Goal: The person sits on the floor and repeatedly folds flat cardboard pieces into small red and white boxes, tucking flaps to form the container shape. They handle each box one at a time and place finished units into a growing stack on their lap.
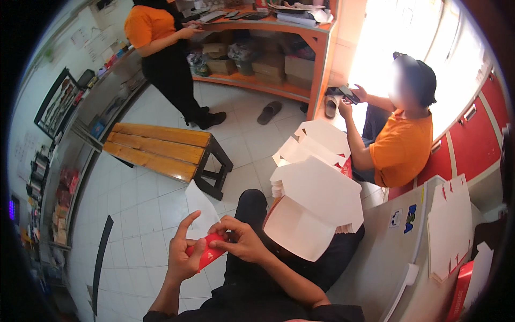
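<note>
A red-and-white cardboard carton (209,260) is between my hands, partly folded, with a white flap (200,205) rising from it. My left hand (185,252) grips its left side, thumb over the red face and index finger stretched upward. My right hand (241,240) pinches its upper right edge. Across my lap, to the right of my hands, lies a stack of flat cartons (327,188), white side up. At its near end a white panel (298,228) bends up like a shallow tray. More unfolded cartons (321,140) lie just beyond.
A wooden bench (161,150) stands ahead to the left. A person in orange (402,145) sits at the right with a phone; another person (161,48) stands by the orange shelf counter (257,27). Flat cartons (449,231) rest on the white appliance (370,268) at my right.
</note>
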`<state>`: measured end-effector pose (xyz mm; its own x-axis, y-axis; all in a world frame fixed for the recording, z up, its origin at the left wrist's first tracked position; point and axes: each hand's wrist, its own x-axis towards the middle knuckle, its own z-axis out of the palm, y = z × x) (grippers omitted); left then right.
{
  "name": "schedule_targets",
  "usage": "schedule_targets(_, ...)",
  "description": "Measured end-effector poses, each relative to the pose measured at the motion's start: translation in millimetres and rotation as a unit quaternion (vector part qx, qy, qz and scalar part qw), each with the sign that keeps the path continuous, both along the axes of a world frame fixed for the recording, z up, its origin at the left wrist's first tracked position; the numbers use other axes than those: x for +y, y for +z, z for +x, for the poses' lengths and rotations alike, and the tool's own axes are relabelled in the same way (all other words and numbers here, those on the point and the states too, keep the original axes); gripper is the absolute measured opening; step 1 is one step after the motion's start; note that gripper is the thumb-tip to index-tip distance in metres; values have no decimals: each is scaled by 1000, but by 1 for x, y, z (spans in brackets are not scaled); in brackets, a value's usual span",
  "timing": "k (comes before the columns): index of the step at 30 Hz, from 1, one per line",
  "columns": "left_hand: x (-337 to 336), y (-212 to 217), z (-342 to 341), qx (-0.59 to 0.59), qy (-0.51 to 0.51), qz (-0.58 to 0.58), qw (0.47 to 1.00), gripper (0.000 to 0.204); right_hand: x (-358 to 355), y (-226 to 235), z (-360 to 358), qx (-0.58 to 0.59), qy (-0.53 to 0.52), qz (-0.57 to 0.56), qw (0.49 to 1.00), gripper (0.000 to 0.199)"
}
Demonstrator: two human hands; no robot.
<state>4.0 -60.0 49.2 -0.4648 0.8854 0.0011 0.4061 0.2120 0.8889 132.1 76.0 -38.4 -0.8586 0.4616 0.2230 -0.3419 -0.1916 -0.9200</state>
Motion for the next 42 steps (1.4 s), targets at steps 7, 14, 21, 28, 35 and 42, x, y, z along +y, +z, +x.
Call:
schedule_targets(7, -9, -4, -14, 79, -69, 72, 992, 51, -1, 9, -4, 44, -31, 13, 998, 15)
schedule_targets(14, 6, -11, -11, -21, -16, 60, 998, 52, 1, 5, -3, 94, -66, 176, 978, 44)
schedule_targets(21, 3, 2, -35, -54, -49, -20, 997, 67, -15, 11, -5, -27, -160, 409, 898, 79)
schedule_targets(28, -21, 11, -74, -327, -117, 85, 934, 144, 32, 33, 29, -7, -253, 177, 951, 91)
schedule_targets(35, -20, -2, -62, -414, -56, 164, 894, 139, 45, 22, 36, 48, -346, 76, 934, 72)
schedule_targets(42, -33, -3, -61, -91, -89, 74, 989, 50, 55, 14, 40, 3, -392, 214, 895, 64)
